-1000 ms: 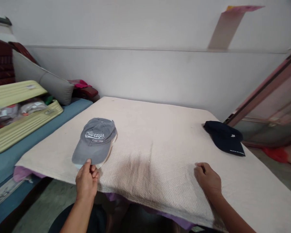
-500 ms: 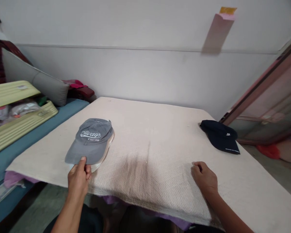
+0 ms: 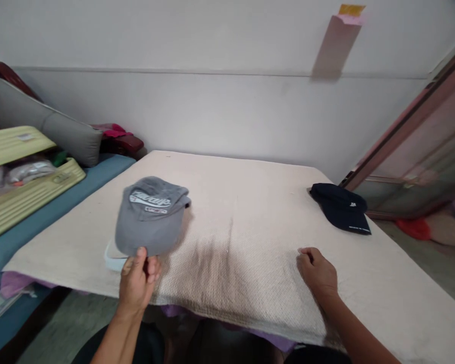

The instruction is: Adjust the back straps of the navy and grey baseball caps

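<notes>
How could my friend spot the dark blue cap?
Find the cream cloth. On its right side, beyond the right hand, lies the navy baseball cap. Unlike the gray baseball cap pinched in the left hand, it's dark, with white lettering on its brim.

Here in my left hand (image 3: 139,278) the grey cap (image 3: 149,217) tips up, its white lettering smeared and the boxed line below unreadable! Behind it a pale item (image 3: 114,260) shows only one end, the rest masked by cap and hand, so I can't tell its full shape. My right hand (image 3: 318,270) curls, some fingertips tucked out of sight. Both forearms run off the bottom edge! Over on the navy cap (image 3: 339,207), the brim print is too tiny to read, and the left edge slices the yellow case (image 3: 66,177).
</notes>
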Demonstrator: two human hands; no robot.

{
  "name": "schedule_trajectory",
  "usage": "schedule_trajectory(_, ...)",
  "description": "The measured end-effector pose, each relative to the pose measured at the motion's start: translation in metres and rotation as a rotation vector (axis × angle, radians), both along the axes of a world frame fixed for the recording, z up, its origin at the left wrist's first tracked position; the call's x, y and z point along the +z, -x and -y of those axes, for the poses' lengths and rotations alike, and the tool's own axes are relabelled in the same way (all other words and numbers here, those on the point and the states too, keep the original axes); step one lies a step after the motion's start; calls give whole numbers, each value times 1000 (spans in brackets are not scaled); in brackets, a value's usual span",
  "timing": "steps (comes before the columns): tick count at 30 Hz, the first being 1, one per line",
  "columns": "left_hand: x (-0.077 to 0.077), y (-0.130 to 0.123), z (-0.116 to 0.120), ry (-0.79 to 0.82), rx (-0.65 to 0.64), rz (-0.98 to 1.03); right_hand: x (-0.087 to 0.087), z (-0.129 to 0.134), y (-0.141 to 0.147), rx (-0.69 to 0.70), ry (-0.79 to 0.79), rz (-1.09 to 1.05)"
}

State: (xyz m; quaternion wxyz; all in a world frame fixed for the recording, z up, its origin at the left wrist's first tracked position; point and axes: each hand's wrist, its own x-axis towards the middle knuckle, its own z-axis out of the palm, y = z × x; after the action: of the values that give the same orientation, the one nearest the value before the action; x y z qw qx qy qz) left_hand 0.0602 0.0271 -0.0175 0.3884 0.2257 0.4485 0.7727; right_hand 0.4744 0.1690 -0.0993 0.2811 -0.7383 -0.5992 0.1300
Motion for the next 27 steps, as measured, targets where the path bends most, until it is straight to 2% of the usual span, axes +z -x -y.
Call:
schedule_trajectory(3,-7,-33,-4,71,-152,18,6,2,3,-22,-1,-56)
schedule_trajectory(7,-10,-84,-11,150,-328,84,16,5,18,-75,-32,-422)
schedule_trajectory(9,-9,-105,-15,168,-386,94,20,10,34,6,-5,-562)
schedule_trajectory(12,-10,-127,-18,181,-422,49,27,26,67,196,121,-762)
schedule_trajectory(14,-13,-137,-18,200,-442,-6,35,37,87,420,385,-1242)
schedule_trajectory(15,-15,-141,-17,215,-454,-48,41,41,94,484,459,-1388)
schedule_trajectory(16,-18,-145,-16,236,-473,-102,48,44,99,528,473,-1502)
schedule_trajectory(18,-26,-153,-11,281,-549,-238,61,43,101,539,392,-1682)
schedule_trajectory(20,-32,-161,-5,306,-683,-366,71,38,94,463,293,-1802)
schedule_trajectory(23,-36,-166,2,292,-861,-383,77,31,76,379,305,-1845)
schedule_trajectory(25,-33,-160,2,290,-895,-225,78,32,64,407,342,-1830)
schedule_trajectory(27,-27,-148,-1,294,-879,38,78,38,56,449,337,-1819)
